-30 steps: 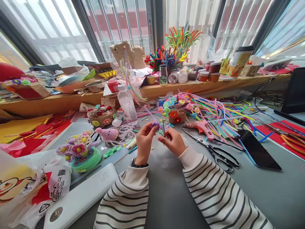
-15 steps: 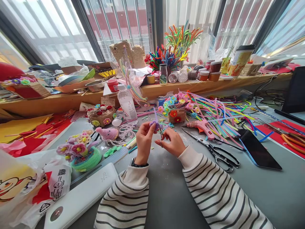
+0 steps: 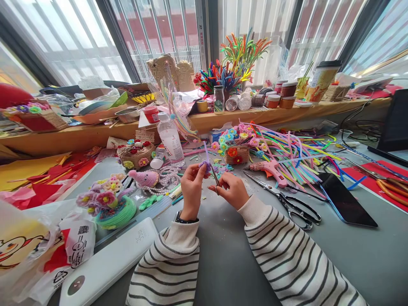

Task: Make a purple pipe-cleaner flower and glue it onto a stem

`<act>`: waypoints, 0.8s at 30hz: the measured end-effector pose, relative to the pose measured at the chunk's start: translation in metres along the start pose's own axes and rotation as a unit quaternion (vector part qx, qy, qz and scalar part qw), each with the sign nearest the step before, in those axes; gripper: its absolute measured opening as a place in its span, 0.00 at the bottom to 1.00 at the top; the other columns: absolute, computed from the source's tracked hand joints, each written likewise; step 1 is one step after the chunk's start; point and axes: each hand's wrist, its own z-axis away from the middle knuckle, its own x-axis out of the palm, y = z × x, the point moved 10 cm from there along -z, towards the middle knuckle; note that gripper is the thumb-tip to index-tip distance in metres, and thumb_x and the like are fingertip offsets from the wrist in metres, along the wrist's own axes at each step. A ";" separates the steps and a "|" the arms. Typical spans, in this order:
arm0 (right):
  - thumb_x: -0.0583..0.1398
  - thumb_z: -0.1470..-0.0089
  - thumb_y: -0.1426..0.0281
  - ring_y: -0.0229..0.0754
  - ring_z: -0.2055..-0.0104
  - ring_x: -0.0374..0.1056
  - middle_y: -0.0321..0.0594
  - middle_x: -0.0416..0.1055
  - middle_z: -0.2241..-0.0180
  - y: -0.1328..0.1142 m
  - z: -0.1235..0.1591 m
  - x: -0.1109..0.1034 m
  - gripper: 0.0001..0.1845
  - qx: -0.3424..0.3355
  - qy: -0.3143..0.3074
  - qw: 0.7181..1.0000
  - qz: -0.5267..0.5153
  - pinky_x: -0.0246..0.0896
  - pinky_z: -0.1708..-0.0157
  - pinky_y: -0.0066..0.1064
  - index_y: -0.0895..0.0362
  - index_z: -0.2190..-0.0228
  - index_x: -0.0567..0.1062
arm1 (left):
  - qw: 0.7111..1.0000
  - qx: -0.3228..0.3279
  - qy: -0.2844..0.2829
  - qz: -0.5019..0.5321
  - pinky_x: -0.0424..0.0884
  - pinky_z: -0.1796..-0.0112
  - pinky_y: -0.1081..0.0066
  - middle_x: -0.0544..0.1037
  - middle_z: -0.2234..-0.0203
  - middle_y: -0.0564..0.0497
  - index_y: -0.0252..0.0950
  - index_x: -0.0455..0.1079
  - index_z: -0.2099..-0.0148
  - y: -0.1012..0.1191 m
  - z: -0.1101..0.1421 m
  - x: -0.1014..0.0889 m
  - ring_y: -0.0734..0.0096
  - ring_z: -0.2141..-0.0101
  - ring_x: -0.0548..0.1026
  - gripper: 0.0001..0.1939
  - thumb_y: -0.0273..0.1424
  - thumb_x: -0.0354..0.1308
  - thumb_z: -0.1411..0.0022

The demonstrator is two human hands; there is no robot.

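Note:
Above the grey table, my left hand (image 3: 191,191) is closed in a pinch on a lilac pipe cleaner (image 3: 205,151). Its lower part is bunched and fuzzy, while a straight end sticks up past the fingertips. A small pair of scissors (image 3: 215,175) sits in my right hand (image 3: 234,190), with fingers wrapped round the handles. Its blades point up and left, close against the bunched lilac part. Whether they touch it I cannot tell. Right of that hand lie large black-handled scissors (image 3: 283,202) and a pink glue gun (image 3: 270,169).
Loose pipe cleaners (image 3: 299,148) spread across the back right, near a phone (image 3: 347,199). A flower basket (image 3: 236,154) and a clear bottle (image 3: 170,138) stand behind my hands. At left are a green flower pot (image 3: 116,212), a white power bank (image 3: 108,263) and a pink crocheted piece (image 3: 145,177).
The small scissors have tilted slightly, with their tips a little further left. The lilac pipe cleaner has shifted slightly left too. Both hands stay nearly in place.

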 end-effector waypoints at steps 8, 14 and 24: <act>0.55 0.56 0.56 0.32 0.80 0.49 0.30 0.52 0.84 0.006 0.000 0.002 0.21 0.030 -0.006 1.000 -0.003 0.45 0.79 0.25 0.56 0.86 0.55 | 1.000 0.014 0.021 0.009 0.68 0.73 0.75 0.74 0.76 0.53 0.35 0.70 0.68 -0.001 -0.001 -0.004 0.77 0.77 0.71 0.10 0.33 0.59 0.56; 0.55 0.58 0.53 0.32 0.79 0.51 0.31 0.53 0.83 0.003 0.001 0.009 0.22 0.017 -0.038 0.999 0.006 0.45 0.78 0.25 0.56 0.85 0.56 | 1.000 0.014 0.019 -0.001 0.69 0.72 0.74 0.75 0.76 0.53 0.35 0.71 0.68 -0.002 -0.001 -0.004 0.76 0.76 0.72 0.10 0.33 0.59 0.56; 0.55 0.55 0.56 0.32 0.79 0.50 0.31 0.52 0.84 0.004 0.000 0.007 0.22 0.001 -0.021 1.000 0.018 0.45 0.79 0.26 0.56 0.86 0.55 | 1.000 0.000 0.020 0.002 0.69 0.72 0.75 0.75 0.76 0.52 0.35 0.71 0.68 -0.004 -0.001 -0.005 0.77 0.75 0.72 0.10 0.32 0.59 0.56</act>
